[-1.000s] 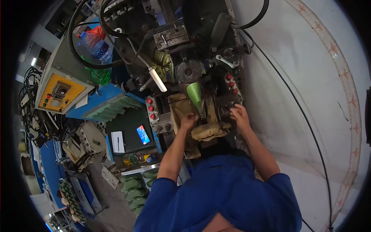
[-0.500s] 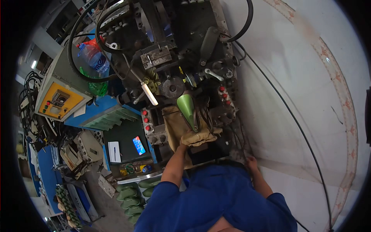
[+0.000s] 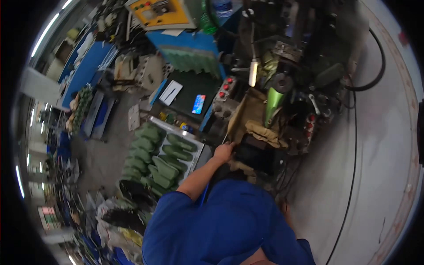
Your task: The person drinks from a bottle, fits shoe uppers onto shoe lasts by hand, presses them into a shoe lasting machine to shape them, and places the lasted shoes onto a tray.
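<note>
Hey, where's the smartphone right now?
In the head view, the smartphone lies screen-up left of centre on the dark tabletop, between the white notepad and a row of red push-buttons.

Wkshp: heavy mach. [image 3: 288,51], ctrl panel [image 3: 158,15]

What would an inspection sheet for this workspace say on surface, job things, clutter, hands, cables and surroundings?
Surface: dark shelf bears a notepad and a lit phone.
Job things: green cone, narrow end toward the person; bunched tan cloth near its tip.
Clutter: bottle at the top edge.
Hands: left hand beside the cloth, grip unclear; right hand low at the person's side, blurred, hold unclear.
Cables: black cable along the wall.
Surroundings: tray of green pieces.
</note>
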### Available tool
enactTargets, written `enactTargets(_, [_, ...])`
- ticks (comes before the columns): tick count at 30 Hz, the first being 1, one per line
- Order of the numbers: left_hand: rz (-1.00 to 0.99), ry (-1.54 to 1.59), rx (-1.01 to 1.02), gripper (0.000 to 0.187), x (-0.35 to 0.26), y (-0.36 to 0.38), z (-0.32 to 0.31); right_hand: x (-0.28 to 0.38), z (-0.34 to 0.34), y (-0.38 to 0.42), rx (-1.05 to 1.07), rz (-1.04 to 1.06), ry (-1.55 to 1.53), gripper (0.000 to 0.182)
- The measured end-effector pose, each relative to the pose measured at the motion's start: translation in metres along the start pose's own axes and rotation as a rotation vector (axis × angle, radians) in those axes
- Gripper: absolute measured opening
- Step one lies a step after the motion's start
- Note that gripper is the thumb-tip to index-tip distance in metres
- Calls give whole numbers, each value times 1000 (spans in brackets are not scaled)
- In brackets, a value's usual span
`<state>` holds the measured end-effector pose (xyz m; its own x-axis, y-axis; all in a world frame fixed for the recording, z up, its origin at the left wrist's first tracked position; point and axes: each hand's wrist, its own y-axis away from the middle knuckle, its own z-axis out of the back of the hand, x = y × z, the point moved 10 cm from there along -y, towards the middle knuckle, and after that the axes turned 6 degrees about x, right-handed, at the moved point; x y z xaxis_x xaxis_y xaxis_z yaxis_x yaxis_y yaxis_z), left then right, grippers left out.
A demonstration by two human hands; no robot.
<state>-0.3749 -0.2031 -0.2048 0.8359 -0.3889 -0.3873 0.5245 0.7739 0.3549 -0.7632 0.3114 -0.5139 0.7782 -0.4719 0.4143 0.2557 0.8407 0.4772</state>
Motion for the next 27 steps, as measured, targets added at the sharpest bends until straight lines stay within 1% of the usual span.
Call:
enactTargets(1, [29,90,-86,41,-3,22,13,9,29,3,18,77,97,34])
enactTargets(2, [79,94,-102,41,2,47,16,29,38,-9,4,157,185,33])
enactTargets(3, [166,225,-197,42,6,76,30,53,44,-17,-16,234,270,31])
enactTargets(4, [249,357,-293,43,12,106,34,68,61,-19,6,269,280,31])
enactTargets(5, [287,365,-307,43,21,130,20,50,85,-26,62,-101,-389,28])
enactTargets(6, [377,479,-441,45,46,163,3,29,72,-16,122,-503,-1038,26])
enactTargets(7, [468,593,-579,47,74,198,-20,15,65,-27,152,-492,-1008,26])
enactTargets(8, [581,962,-542,42,108,221,-79,-5,54,-56,152,-318,-1088,26])
enactTargets(9, [670,1250,-579,40,98,255,-85,-24,48,-77,159,-148,-1166,27])
enactTargets(10, [747,1538,-622,38,85,284,-88,-36,50,-92,196,-144,-1138,27])
enactTargets(11, [787,1634,-619,34,88,309,-111,-21,65,-108,258,45,-696,21])
enactTargets(12, [809,1645,-651,34,89,332,-125,0,70,-116,300,237,-255,17])
enactTargets(13, [923,1772,-610,33,85,353,-152,5,83,-130,319,258,-239,17])
enactTargets(14, [1030,1901,-562,32,79,370,-178,2,93,-140,297,-55,-651,12])
enactTargets(15, [1034,1913,-584,32,85,382,-198,39,83,-122,257,-387,-1050,13])
enactTargets(17, [1202,2012,-586,31,92,404,-255,96,107,-121,290,-344,-972,14])
enactTargets(18, [1203,2027,-594,31,103,411,-284,114,114,-119,310,-314,-911,15])
enactTargets(19, [1325,2034,-711,32,117,427,-317,120,115,-120,311,-306,-895,15])
enactTargets(20, [1447,2034,-826,32,127,443,-339,129,111,-124,354,-258,-962,16])
enactTargets(21, [1447,2053,-829,32,134,447,-348,141,109,-126,397,-209,-1027,18])
enactTargets(22, [1489,2065,-966,31,144,457,-355,159,118,-120,395,-204,-1010,18])
enactTargets(23, [1531,2073,-1101,31,156,467,-362,185,131,-104,397,-244,-970,19])
enactTargets(24, [1534,2096,-1094,31,169,468,-371,203,141,-88,396,-287,-928,21])
enactTargets(26, [1544,2162,-1297,29,201,476,-390,222,155,-64,400,-318,-889,19])
enactTargets(27, [1459,2254,-1379,30,220,473,-397,230,156,-55,412,-352,-872,18])
